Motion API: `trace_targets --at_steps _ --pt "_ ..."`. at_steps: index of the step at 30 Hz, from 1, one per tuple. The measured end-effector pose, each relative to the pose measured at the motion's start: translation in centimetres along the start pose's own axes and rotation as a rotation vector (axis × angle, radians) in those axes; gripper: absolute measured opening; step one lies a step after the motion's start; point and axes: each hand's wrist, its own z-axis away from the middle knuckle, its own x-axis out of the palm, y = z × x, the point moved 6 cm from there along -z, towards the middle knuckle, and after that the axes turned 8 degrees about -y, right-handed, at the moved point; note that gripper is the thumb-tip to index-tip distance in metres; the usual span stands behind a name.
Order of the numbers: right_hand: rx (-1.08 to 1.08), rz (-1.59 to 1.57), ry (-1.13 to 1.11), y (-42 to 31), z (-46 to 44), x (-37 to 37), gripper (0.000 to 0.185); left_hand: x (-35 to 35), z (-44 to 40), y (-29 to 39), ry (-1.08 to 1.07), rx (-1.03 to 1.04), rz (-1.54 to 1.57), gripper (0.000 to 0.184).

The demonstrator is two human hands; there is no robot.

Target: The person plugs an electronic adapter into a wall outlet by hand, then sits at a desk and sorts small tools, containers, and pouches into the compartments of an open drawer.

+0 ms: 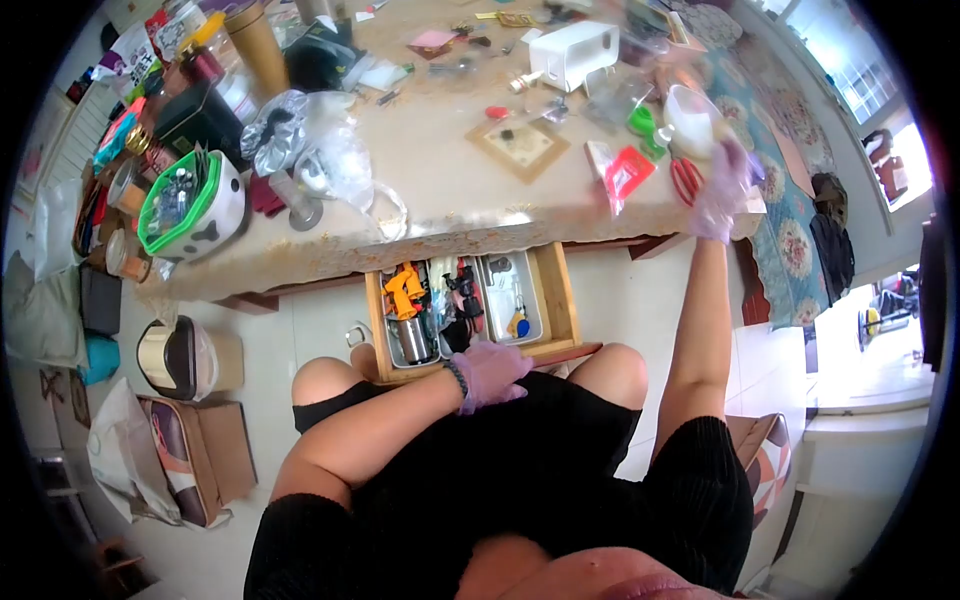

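My left hand (492, 377), in a thin translucent purple glove, rests over my lap at the front of an open wooden drawer (553, 300). Its fingers lie loosely extended, and I see nothing in them. Inside the drawer are an orange tool-like item (404, 290), a metal cylinder (413, 340), dark clips and a white tray (528, 280) holding small items. Out over the table's right side reaches my right hand (728, 195), also gloved. Motion smears its fingers, so any hold is unclear. Closest to it are red-handled scissors (686, 181) and a whitish translucent container (690, 118).
On the cloth-covered table (440, 200) stand a white holder (575, 55), a green-topped bottle (655, 142), a red packet (630, 175) and a square tile-like piece (517, 147). Plastic bags (335, 150) and a green-rimmed tub (195, 205) crowd the left. A bin (190, 358) stands on the floor.
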Motion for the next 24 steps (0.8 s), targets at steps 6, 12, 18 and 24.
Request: trace_targets --at_steps 6,12,18,24 --pt "-0.180 0.468 -0.884 -6.5 0.3 16.8 0.040 -0.5 0.1 -0.1 -0.022 -0.018 0.020 0.039" --pt "-0.781 0.793 -1.025 -6.7 3.2 23.6 0.038 -0.9 1.0 0.4 0.042 0.005 0.040 0.036" --pt "-0.690 1.001 -1.039 -6.7 2.6 24.4 0.022 -1.8 1.8 1.0 0.069 0.002 0.026 0.035" --pt "-0.515 0.797 -0.911 -9.8 3.2 20.3 0.014 -2.2 2.2 0.7 0.087 0.013 0.024 0.035"
